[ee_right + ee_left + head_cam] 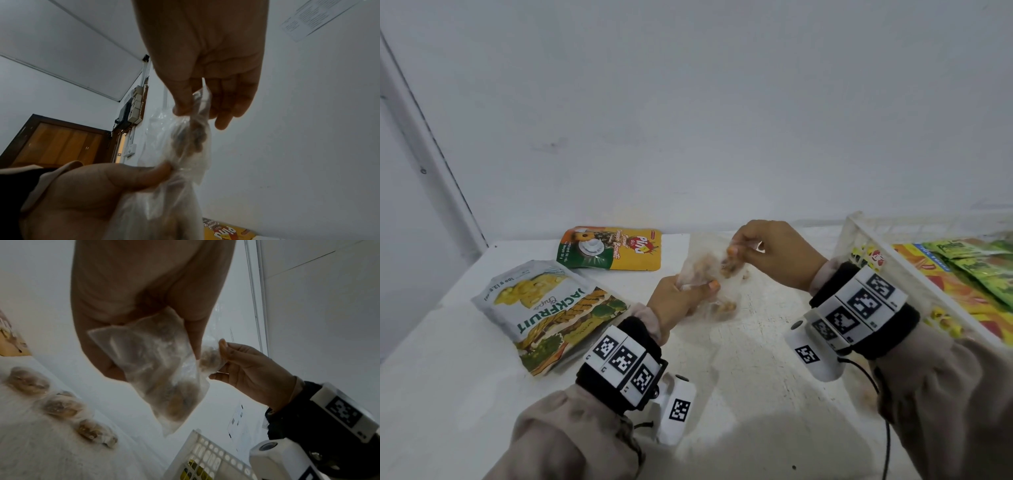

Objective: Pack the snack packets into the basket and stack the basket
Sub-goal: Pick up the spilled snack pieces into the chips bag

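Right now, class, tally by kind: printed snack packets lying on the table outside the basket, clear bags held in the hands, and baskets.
Printed packets: 2, the jackfruit packet and the yellow packet
Held clear bag: 1
White basket: 1
Total: 4

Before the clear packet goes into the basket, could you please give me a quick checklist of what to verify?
1. Left hand grips the clear packet: ok.
2. Right hand pinches its upper end: ok.
3. Packet lifted off the table: ok.
4. Packet sealed: cannot tell.
5. Basket within reach at the right: ok.
6. All packets packed: not ok; jackfruit packet and yellow packet lie on the table.
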The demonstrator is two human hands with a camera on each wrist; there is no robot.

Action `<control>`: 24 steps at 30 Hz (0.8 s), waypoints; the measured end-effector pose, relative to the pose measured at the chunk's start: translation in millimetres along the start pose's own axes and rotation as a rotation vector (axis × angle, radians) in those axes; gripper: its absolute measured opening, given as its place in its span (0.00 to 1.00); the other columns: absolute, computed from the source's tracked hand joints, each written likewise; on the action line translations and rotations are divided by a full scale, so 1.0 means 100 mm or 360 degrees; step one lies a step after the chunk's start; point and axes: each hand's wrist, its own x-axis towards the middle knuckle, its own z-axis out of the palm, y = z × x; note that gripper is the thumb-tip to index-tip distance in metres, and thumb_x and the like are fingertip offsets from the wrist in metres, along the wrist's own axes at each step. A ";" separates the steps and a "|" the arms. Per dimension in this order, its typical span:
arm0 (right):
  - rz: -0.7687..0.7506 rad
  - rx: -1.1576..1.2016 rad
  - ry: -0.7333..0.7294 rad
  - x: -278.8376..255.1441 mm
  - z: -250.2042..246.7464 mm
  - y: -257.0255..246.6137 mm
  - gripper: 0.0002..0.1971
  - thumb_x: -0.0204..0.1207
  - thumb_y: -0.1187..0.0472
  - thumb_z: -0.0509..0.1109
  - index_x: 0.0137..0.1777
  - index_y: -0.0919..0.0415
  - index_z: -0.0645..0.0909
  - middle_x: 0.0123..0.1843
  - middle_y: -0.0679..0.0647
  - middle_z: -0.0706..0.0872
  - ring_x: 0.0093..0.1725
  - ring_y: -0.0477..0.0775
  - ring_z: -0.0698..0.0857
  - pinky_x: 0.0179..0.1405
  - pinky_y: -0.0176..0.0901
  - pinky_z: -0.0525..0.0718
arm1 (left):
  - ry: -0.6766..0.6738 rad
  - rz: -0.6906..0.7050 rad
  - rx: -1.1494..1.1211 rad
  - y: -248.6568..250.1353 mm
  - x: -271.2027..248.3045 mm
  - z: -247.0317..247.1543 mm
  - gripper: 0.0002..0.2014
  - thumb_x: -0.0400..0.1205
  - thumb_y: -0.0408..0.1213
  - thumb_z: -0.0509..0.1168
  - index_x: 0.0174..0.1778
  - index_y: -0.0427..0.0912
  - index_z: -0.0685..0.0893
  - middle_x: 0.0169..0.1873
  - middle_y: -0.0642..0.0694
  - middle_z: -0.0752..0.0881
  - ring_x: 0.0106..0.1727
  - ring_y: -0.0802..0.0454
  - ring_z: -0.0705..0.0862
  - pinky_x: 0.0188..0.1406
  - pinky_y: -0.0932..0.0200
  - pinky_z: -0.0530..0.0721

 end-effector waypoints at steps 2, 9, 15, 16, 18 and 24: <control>0.0003 -0.0109 -0.0018 0.01 0.00 -0.01 0.11 0.80 0.58 0.64 0.44 0.64 0.84 0.41 0.53 0.81 0.42 0.51 0.78 0.45 0.37 0.74 | -0.0069 0.0007 -0.0013 0.01 -0.01 0.01 0.11 0.76 0.37 0.70 0.51 0.36 0.86 0.28 0.52 0.85 0.19 0.66 0.76 0.21 0.73 0.72; 0.0028 -0.0304 -0.0217 0.01 0.00 0.00 0.14 0.78 0.49 0.65 0.49 0.57 0.86 0.48 0.51 0.78 0.47 0.47 0.76 0.47 0.38 0.70 | -0.0253 0.0010 -0.0083 0.04 -0.04 -0.02 0.04 0.76 0.33 0.69 0.44 0.37 0.85 0.29 0.48 0.87 0.21 0.64 0.76 0.23 0.73 0.71; -0.0050 -0.0169 -0.0168 0.04 0.01 0.05 0.12 0.77 0.54 0.67 0.46 0.61 0.88 0.40 0.40 0.71 0.39 0.37 0.73 0.40 0.26 0.68 | -0.0200 0.0022 -0.0124 0.03 0.00 -0.02 0.18 0.73 0.40 0.73 0.52 0.30 0.85 0.42 0.35 0.85 0.30 0.55 0.79 0.22 0.72 0.72; -0.0061 -0.0156 -0.0158 0.05 0.01 0.05 0.12 0.77 0.54 0.68 0.46 0.62 0.88 0.40 0.40 0.72 0.39 0.35 0.73 0.40 0.24 0.68 | -0.0165 0.0019 -0.0128 0.02 0.00 -0.01 0.19 0.73 0.41 0.72 0.54 0.31 0.85 0.44 0.36 0.86 0.34 0.52 0.80 0.22 0.72 0.73; -0.0036 -0.0048 -0.0090 0.05 0.03 0.05 0.11 0.75 0.56 0.70 0.44 0.63 0.88 0.39 0.42 0.76 0.37 0.34 0.76 0.40 0.22 0.69 | -0.0121 0.0017 -0.0113 0.01 0.01 -0.01 0.18 0.73 0.42 0.72 0.53 0.32 0.86 0.41 0.39 0.87 0.34 0.51 0.79 0.23 0.71 0.72; 0.0223 0.0633 0.0110 0.00 0.08 0.04 0.06 0.67 0.68 0.78 0.37 0.57 0.86 0.39 0.47 0.89 0.44 0.44 0.88 0.51 0.36 0.84 | -0.0115 0.0047 0.0047 0.05 0.01 -0.04 0.18 0.67 0.41 0.78 0.47 0.34 0.87 0.42 0.33 0.88 0.37 0.48 0.83 0.39 0.58 0.78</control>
